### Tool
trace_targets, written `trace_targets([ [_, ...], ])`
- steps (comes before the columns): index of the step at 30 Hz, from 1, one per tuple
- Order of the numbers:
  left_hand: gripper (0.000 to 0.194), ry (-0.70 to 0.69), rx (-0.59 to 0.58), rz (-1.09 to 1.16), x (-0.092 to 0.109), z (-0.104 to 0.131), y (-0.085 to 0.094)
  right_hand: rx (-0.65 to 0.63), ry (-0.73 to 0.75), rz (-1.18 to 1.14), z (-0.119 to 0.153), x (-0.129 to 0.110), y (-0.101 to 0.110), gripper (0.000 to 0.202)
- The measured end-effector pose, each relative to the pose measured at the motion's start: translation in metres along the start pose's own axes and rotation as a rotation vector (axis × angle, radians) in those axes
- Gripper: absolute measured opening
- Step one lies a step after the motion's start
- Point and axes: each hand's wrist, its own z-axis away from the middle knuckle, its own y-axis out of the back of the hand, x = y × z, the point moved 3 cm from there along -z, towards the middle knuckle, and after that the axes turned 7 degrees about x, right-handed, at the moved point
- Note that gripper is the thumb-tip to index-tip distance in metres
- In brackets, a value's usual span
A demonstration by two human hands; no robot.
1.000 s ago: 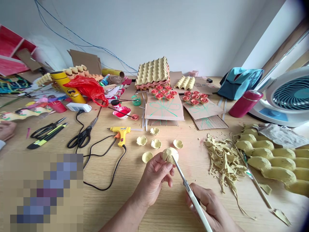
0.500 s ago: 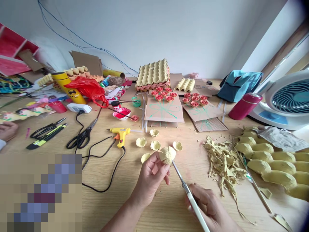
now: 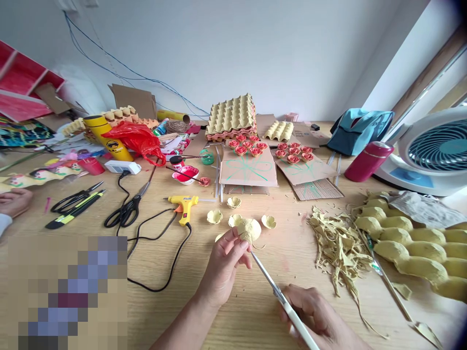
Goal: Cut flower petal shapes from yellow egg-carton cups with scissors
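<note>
Head view: left hand (image 3: 223, 265) pinches a yellow pulp cup (image 3: 251, 229) above the surface (image 3: 250, 313), near flower-shaped cups (image 3: 269, 222); right hand (image 3: 314, 311) grips white-handled scissors (image 3: 274, 288), tips just beside the pulp cup. Judgement: pinch lightly, snip short, angle scissors away from the holding hand.

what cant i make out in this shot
In the head view:
Held cup: inside turned away from camera.
Cup beyond the left hand: mostly hidden by it.
Scissors: handle partly behind right hand, cut off at bottom edge.
Other person's sleeve: cut off by left edge.
Lower left: masked by pixelated patch.
</note>
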Motion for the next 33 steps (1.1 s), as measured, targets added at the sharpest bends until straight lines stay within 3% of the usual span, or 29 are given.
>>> trace_targets([
  [9,0.020,0.050,-0.066,0.010,-0.006,-0.003,0.003,0.123,0.033,-0.361,0.006,0.016,0.006,0.050],
  [18,0.020,-0.106,-0.020,-0.219,-0.003,-0.004,0.005,0.300,0.091,-0.468,0.003,0.006,0.016,0.049],
  [24,0.019,-0.287,-0.051,-0.528,0.000,-0.007,0.007,0.370,0.120,-0.459,0.005,0.007,0.021,0.047],
  [29,0.012,-0.624,0.015,-0.908,0.014,-0.006,0.006,0.396,0.148,-0.379,0.009,0.002,0.024,0.046],
  [33,0.012,-0.770,0.006,-1.116,0.021,-0.002,0.002,0.409,0.156,-0.361,0.011,0.000,0.025,0.046],
])
